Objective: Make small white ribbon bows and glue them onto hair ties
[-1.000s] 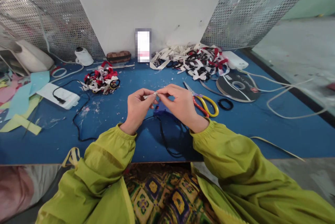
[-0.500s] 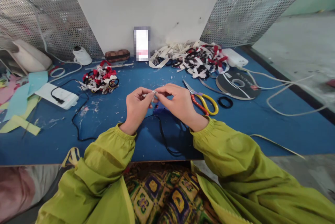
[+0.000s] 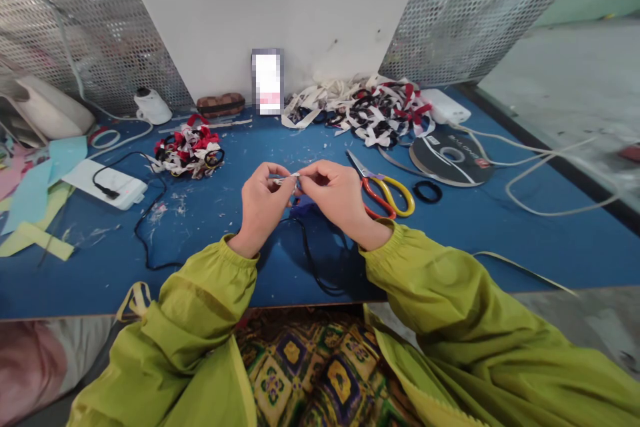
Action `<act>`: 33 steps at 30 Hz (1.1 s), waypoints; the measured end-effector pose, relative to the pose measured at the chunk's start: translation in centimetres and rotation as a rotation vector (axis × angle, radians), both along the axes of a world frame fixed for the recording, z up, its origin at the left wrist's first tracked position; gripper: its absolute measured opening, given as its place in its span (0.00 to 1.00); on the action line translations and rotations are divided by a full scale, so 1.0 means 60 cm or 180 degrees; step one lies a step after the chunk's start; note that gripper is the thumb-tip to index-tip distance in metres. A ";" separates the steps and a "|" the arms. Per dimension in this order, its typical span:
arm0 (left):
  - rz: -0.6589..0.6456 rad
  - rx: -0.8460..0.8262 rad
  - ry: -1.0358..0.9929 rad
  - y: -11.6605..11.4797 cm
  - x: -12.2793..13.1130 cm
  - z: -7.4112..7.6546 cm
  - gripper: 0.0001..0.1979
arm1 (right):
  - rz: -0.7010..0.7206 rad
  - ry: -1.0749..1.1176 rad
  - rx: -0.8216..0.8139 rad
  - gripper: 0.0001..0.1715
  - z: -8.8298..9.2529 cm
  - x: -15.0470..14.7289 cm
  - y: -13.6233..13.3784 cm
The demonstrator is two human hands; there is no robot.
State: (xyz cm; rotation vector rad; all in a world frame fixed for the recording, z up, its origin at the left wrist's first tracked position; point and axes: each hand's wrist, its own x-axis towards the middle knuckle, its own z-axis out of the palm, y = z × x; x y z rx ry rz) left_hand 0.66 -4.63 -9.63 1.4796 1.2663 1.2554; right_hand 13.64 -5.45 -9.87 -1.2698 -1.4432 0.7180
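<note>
My left hand (image 3: 264,206) and my right hand (image 3: 336,197) meet over the blue table (image 3: 240,147). Their fingertips pinch a small white ribbon piece (image 3: 284,180), mostly hidden by the fingers. Beneath them lies a small blue-purple object (image 3: 303,205), partly covered, with a black cord (image 3: 309,257) curving near it. To the right of my right hand rest scissors (image 3: 385,190) with one red and one yellow handle. A coiled black band (image 3: 427,192) lies beyond them.
Ribbon-and-band heaps lie at back left (image 3: 187,150) and back right (image 3: 380,107). A black reel (image 3: 440,164) and white cable (image 3: 560,214) are at right. A phone (image 3: 269,77) stands against the white panel. A white power bank (image 3: 113,182) and coloured strips (image 3: 33,194) are at left.
Both hands stay together at the same place, with the fingers shifted slightly around the white piece. The whole view has moved a little, so the table things appear slightly further left.
</note>
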 end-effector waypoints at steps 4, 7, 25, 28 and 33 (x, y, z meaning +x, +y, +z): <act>-0.0058 0.0203 0.0161 -0.001 0.001 0.001 0.03 | 0.0071 0.0193 -0.0207 0.06 0.000 0.001 0.003; -0.0013 0.0299 0.0333 -0.002 0.001 0.001 0.02 | 0.0003 0.0064 -0.0030 0.05 -0.001 0.002 0.003; -0.0736 -0.0848 -0.1152 0.009 -0.003 0.005 0.04 | 0.0689 0.2028 -0.0991 0.03 -0.009 0.004 0.016; -0.0831 -0.0946 -0.1220 0.011 -0.004 0.006 0.06 | 0.0984 0.2357 -0.1304 0.04 -0.010 0.007 0.018; -0.0852 -0.1033 -0.1275 0.011 -0.006 0.007 0.06 | 0.1266 0.2556 -0.1493 0.05 -0.010 0.008 0.021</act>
